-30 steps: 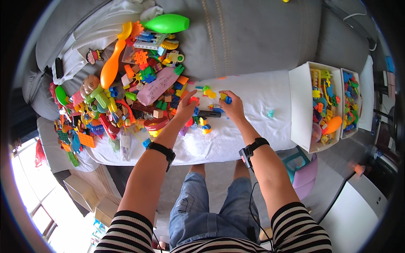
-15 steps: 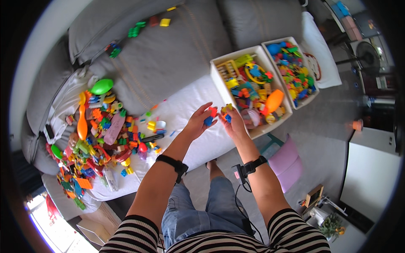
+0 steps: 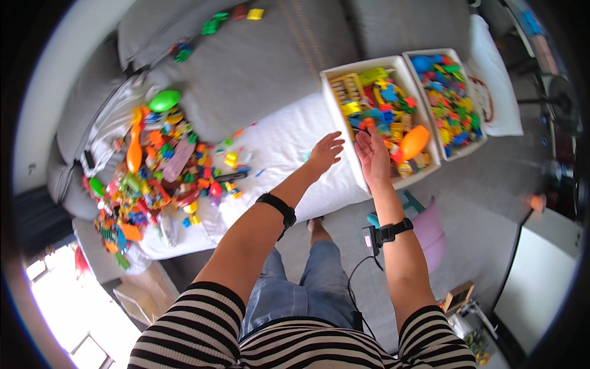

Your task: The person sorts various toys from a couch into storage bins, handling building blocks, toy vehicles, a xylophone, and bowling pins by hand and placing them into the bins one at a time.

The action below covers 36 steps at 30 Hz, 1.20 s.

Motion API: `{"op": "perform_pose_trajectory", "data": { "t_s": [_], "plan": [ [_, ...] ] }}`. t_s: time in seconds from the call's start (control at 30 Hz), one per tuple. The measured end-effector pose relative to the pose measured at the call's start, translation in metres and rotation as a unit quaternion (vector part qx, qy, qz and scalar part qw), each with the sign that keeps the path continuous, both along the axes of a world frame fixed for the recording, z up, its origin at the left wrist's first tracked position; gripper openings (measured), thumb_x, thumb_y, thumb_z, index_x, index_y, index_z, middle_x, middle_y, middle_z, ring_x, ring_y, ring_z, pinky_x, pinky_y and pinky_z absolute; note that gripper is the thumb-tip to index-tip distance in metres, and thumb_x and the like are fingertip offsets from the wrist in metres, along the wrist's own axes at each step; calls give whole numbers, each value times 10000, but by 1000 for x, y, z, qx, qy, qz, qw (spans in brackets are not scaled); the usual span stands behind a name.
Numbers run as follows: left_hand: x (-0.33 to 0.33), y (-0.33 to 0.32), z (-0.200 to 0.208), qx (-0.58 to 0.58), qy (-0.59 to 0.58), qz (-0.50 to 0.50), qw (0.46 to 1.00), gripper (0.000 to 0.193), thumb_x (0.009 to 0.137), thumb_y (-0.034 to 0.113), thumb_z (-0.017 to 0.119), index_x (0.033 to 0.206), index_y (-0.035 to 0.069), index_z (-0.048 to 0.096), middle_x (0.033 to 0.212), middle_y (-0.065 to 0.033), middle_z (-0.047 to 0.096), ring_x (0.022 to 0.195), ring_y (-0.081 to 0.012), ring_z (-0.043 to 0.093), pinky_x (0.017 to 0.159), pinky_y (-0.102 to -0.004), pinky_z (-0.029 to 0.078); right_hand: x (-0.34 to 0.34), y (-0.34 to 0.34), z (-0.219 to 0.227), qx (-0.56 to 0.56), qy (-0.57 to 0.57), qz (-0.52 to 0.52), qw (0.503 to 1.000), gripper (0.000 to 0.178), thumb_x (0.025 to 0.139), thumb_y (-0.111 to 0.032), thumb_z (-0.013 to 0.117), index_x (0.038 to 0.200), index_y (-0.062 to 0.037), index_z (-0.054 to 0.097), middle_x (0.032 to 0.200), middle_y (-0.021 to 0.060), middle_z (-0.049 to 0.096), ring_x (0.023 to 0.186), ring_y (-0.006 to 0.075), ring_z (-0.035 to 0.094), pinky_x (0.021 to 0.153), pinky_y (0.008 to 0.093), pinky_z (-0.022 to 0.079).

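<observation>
My left hand (image 3: pixel 326 152) hangs over the white cover beside the large white bin, its fingers apart and nothing seen in them. Over the near-left part of that bin (image 3: pixel 346 138) is my right hand (image 3: pixel 373 157), palm turned up, fingers stretched out, holding nothing that I can see. Just beyond its fingertips lie orange and blue toy pieces. An orange bowling pin (image 3: pixel 413 142) rests to the right of this hand, on mixed toys. The bin also has a yellow toy rack (image 3: pixel 348 90) at its far left.
A second white bin (image 3: pixel 462 149) of small colourful blocks stands to the right. On the sofa's white cover (image 3: pixel 289 138), a big toy pile (image 3: pixel 178 150) spreads at left, with a green bowling pin (image 3: pixel 165 101). A pink chair (image 3: pixel 428 237) stands below the bins.
Small red, blue and yellow toy pieces were in my hands; now neither hand shows any. Both hands have opened and moved right relative to the sofa, the right one over the bin.
</observation>
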<state>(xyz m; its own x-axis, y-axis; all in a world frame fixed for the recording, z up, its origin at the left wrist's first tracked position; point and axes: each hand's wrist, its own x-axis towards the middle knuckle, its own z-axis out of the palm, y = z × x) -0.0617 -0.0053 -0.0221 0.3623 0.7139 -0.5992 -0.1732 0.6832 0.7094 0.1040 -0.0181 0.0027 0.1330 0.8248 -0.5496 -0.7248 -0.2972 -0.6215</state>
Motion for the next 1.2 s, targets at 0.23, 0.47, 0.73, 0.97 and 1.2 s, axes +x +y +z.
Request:
{"op": "perform_pose_trajectory", "data": {
  "t_s": [0.23,0.47,0.73,0.97,1.2],
  "plan": [
    [-144,-111,-67,118,321,68,937,426,846,58,581,1270,89,549,1129,-134,658,1003,-245,656,844,-337,531,-130,-34,-51,-41,-261,472,841,524,844,-329,716,1277,-86,546,1067,89,646,969,191,636,775,319,524],
    [-229,-167,-84,184,513,-53,837,753,762,154,722,1432,120,381,1492,-223,302,1353,-393,328,1099,-487,317,-211,-75,-133,243,-569,471,629,747,720,-192,807,1363,-72,446,1343,180,464,1234,350,472,998,391,434],
    [-266,-161,-84,148,547,-177,805,884,761,91,738,1471,335,272,1523,-150,212,1309,-453,334,951,-461,506,-264,-79,-121,162,-702,482,499,729,731,-96,742,1369,-251,424,1110,88,480,968,308,599,731,416,548],
    [-272,-161,-86,207,530,-153,808,797,728,107,776,1384,317,376,1306,-110,376,1198,-369,440,857,-432,544,-250,-78,-117,196,-686,499,492,661,750,-114,744,1333,-216,449,1076,81,525,850,288,641,683,399,538],
    [-258,-153,-88,187,580,-210,765,629,763,87,720,1311,292,488,1346,-69,409,1159,-372,491,827,-429,556,-255,-87,-127,195,-711,507,447,505,783,-85,704,1249,-175,530,1040,93,542,875,310,635,701,423,527]
  ]
}}
